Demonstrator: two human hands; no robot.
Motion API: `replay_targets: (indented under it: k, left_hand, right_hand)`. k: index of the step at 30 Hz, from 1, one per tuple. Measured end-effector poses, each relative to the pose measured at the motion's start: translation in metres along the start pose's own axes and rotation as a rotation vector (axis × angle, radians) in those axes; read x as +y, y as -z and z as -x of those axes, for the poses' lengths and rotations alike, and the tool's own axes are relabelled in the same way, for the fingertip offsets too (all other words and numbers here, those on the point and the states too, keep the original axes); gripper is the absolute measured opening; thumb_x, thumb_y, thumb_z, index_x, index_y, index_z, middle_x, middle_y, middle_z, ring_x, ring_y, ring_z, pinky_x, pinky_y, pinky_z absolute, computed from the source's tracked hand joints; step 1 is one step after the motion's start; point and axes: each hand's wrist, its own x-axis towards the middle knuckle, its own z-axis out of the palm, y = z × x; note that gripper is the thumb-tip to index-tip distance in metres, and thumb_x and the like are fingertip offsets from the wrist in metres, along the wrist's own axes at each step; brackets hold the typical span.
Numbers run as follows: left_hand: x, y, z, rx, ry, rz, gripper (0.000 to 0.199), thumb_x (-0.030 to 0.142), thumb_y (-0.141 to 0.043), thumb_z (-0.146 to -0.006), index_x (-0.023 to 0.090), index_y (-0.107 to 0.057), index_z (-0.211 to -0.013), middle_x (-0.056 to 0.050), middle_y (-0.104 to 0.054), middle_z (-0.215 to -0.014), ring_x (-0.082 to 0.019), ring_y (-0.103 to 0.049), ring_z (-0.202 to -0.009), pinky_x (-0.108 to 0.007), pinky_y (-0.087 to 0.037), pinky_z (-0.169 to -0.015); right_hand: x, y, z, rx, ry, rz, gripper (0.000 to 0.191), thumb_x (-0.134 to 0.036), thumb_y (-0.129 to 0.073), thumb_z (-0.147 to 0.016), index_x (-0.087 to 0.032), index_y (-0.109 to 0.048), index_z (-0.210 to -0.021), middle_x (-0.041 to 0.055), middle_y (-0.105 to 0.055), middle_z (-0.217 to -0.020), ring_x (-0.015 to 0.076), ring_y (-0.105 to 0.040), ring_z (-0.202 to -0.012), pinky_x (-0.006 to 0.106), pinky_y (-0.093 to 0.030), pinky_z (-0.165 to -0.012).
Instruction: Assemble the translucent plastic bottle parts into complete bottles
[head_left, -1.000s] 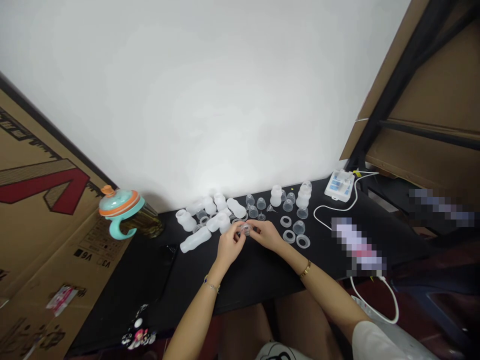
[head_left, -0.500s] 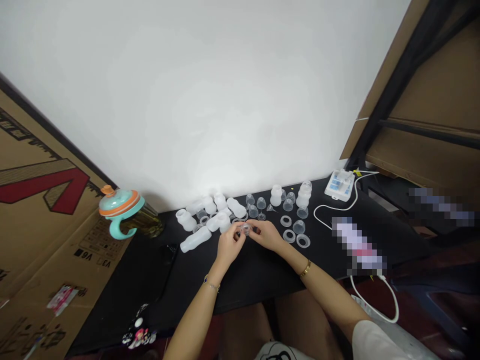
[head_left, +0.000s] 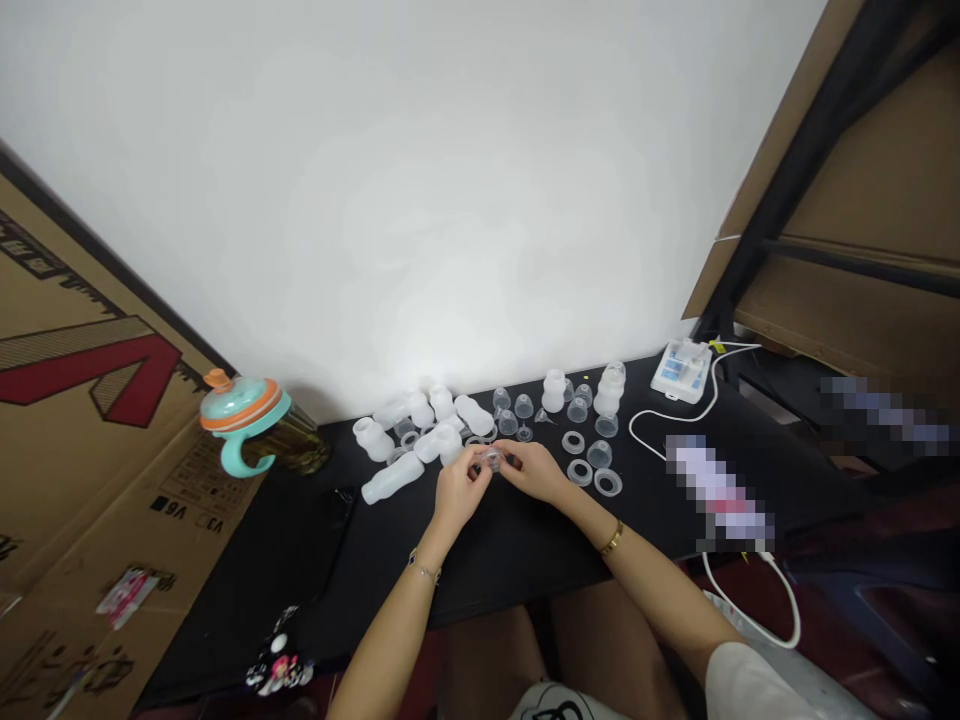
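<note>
My left hand (head_left: 460, 488) and my right hand (head_left: 531, 468) meet over the black table, both closed on a small clear collar ring (head_left: 492, 459). Fingertips cover its sides, and whether a nipple sits inside it I cannot tell. Left of my hands lie several white baby bottles (head_left: 393, 478), some on their sides. Past my fingers are several clear dome caps (head_left: 523, 405) and a small clear nipple (head_left: 545, 416). Loose collar rings (head_left: 607, 482) rest to the right of my right hand, near another dome cap (head_left: 600, 454).
A teal-lidded jug (head_left: 247, 420) stands at the left beside a cardboard box (head_left: 82, 420). At the right are a white plastic case (head_left: 681, 370), a white cable (head_left: 675, 415) and a blurred-out item (head_left: 716, 490). A beaded charm (head_left: 279, 668) hangs at the front left edge.
Both hands stay on the collar ring, almost unmoved. The whole view has shifted very slightly; nothing has been put down or picked up.
</note>
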Motion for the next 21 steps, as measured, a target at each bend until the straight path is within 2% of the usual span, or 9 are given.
replay_targets:
  k: [8, 15, 21]
  left_hand:
    - [0.0023, 0.0005, 0.0001, 0.004, -0.006, 0.02, 0.022, 0.034, -0.057, -0.091, 0.022, -0.07, -0.105, 0.0, -0.075, -0.078, -0.012, -0.055, -0.054, -0.023, -0.04, -0.055]
    - [0.0019, 0.0011, 0.0001, 0.008, 0.002, 0.005, 0.021, 0.033, -0.058, -0.09, 0.023, -0.07, -0.104, 0.002, -0.074, -0.074, -0.012, -0.056, -0.054, -0.023, -0.04, -0.056]
    - [0.0036, 0.0016, 0.0002, 0.006, 0.006, 0.01, 0.02, 0.034, -0.057, -0.091, 0.023, -0.07, -0.102, 0.001, -0.075, -0.078, -0.013, -0.058, -0.056, -0.023, -0.04, -0.057]
  right_hand:
    - [0.0004, -0.0008, 0.0001, 0.004, 0.002, -0.012, 0.023, -0.029, -0.058, -0.094, -0.022, -0.071, -0.112, -0.0001, -0.071, -0.074, 0.012, -0.058, -0.057, 0.021, -0.035, -0.059]
    - [-0.0017, -0.0001, -0.0003, -0.005, -0.011, -0.013, 0.024, -0.028, -0.059, -0.093, -0.022, -0.071, -0.112, -0.001, -0.07, -0.071, 0.0122, -0.058, -0.056, 0.021, -0.035, -0.058]
    - [-0.0026, 0.0007, 0.0006, -0.004, 0.001, -0.007, 0.023, -0.032, -0.058, -0.095, -0.021, -0.071, -0.111, -0.0004, -0.07, -0.074, 0.0119, -0.058, -0.057, 0.021, -0.035, -0.058]
